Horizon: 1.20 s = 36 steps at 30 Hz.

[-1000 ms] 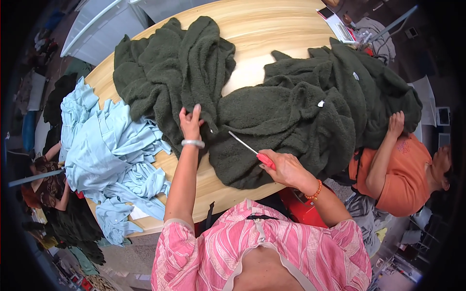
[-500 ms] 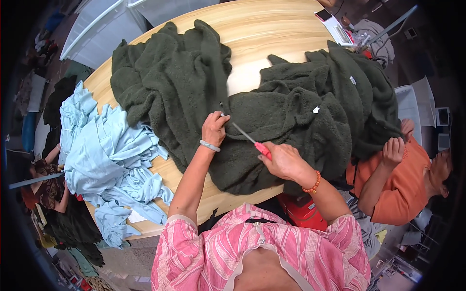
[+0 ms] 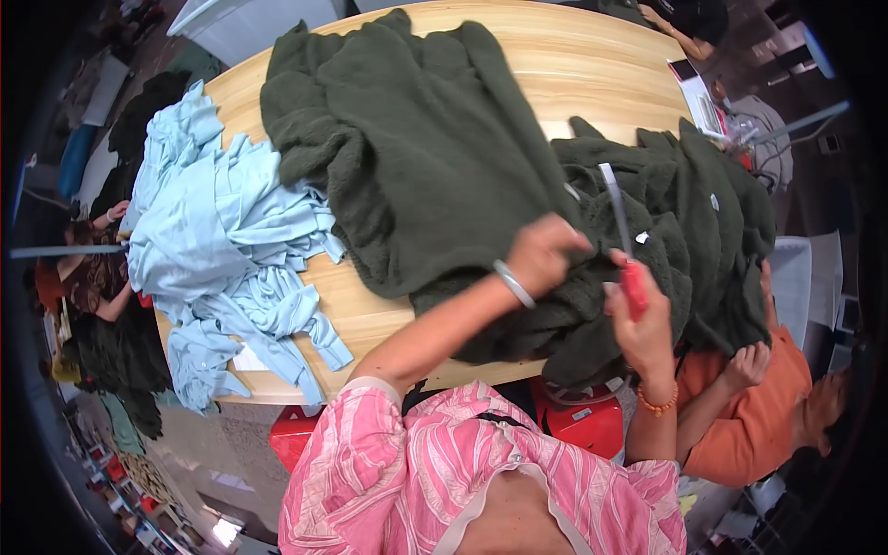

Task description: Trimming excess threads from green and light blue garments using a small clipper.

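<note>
A dark green fleecy garment (image 3: 435,157) lies spread across the wooden table in front of me, its right part drawn out toward my hands. My left hand (image 3: 548,252), wearing a pale bangle, is closed on that garment's edge and slightly blurred. To its right, my right hand (image 3: 643,324) grips the red handle of a tool with a long, thin metal shaft (image 3: 618,208) pointing away from me. The shaft stands over a heap of similar dark green garments (image 3: 666,203) with small white labels. The exact kind of tool is unclear.
Light blue garments (image 3: 217,231) are piled on the table's left. An orange-shirted person (image 3: 754,407) at right has hands on the green heap. Other people stand at far left and top right. White bins (image 3: 250,28) stand beyond the far edge; red stools (image 3: 583,421) are below the near edge.
Both my hands have moved right, and the left has drawn the green garment rightward, flattening it. The tool's shaft has swung from pointing far-left to pointing away from me.
</note>
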Tool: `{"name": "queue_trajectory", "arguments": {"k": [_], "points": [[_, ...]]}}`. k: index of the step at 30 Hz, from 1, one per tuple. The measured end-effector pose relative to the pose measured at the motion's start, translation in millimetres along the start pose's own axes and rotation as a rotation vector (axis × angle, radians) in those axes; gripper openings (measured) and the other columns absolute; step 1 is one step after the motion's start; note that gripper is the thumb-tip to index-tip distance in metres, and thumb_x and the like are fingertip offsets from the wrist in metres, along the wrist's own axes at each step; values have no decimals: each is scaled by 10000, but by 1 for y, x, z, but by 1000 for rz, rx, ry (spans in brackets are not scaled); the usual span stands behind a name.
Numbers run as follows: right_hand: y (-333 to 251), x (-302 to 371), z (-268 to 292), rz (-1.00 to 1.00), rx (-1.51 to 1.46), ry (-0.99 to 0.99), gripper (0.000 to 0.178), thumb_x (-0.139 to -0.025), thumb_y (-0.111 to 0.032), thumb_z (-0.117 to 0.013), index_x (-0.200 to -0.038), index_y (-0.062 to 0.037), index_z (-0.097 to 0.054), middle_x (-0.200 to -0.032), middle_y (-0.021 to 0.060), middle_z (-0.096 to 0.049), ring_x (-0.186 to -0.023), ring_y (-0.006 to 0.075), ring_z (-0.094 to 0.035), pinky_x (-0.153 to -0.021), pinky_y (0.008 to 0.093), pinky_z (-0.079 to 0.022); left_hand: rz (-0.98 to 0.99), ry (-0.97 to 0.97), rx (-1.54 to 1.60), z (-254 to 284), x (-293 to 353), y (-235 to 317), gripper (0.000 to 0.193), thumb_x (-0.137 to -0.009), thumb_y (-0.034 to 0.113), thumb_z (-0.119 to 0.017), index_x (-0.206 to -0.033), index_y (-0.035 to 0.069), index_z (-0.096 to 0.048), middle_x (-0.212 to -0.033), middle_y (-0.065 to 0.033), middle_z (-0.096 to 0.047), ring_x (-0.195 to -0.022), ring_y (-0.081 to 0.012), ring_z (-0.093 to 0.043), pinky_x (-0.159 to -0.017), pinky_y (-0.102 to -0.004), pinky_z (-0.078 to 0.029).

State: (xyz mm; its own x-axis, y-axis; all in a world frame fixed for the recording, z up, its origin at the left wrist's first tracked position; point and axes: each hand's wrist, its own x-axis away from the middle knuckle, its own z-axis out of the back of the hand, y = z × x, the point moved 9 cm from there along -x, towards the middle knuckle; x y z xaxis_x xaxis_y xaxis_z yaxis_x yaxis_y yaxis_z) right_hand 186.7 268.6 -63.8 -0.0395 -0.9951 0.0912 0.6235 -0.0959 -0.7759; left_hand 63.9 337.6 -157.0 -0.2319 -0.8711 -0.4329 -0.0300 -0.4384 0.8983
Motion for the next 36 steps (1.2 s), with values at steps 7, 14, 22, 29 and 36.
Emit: {"name": "queue_trajectory", "arguments": {"k": [7, 14, 22, 29, 36], "points": [[-12, 7, 17, -3, 187, 43, 364, -903, -96, -605, -1252, -11, -544, -677, 40, -535, -607, 81, -504, -585, 244, -437, -83, -1130, 167, -182, 223, 67, 228, -750, 113, -644, -978, 112, -655, -953, -117, -565, -965, -313, -588, -807, -415, -488], [1, 4, -40, -29, 205, -87, 362, -863, -126, -648, -1194, -17, -550, -867, 234, -627, -827, 380, -650, -713, 359, -491, 289, 143, -311, 116, 96, 6, 127, -815, 105, -674, -927, 62, -636, -939, -93, -627, -868, -226, -596, -764, -341, -484], [-45, -16, -81, 146, 203, -188, 349, -860, -136, -660, -1165, -10, -549, -894, 251, -621, -883, 442, -604, -721, 397, -493, 446, 604, -505, 327, 76, -101, 484, -775, 299, -747, -1060, -63, -602, -880, -150, -636, -805, -266, -603, -778, -350, -488], [-55, -37, -43, 203, 179, -25, 373, -854, -145, -675, -1176, -5, -549, -872, 218, -639, -830, 373, -650, -735, 367, -500, 49, -697, -472, 5, 32, 11, 329, -661, 97, -637, -988, 85, -669, -881, -160, -658, -824, -369, -632, -743, -459, -520], [-40, -57, -69, 262, 350, -49, 518, -784, -216, -747, -1222, -56, -521, -986, 188, -633, -875, 363, -626, -771, 424, -502, 30, -453, -105, 11, 103, 38, 162, -791, 125, -680, -945, 75, -665, -803, -95, -593, -785, -281, -596, -716, -383, -487]]}}
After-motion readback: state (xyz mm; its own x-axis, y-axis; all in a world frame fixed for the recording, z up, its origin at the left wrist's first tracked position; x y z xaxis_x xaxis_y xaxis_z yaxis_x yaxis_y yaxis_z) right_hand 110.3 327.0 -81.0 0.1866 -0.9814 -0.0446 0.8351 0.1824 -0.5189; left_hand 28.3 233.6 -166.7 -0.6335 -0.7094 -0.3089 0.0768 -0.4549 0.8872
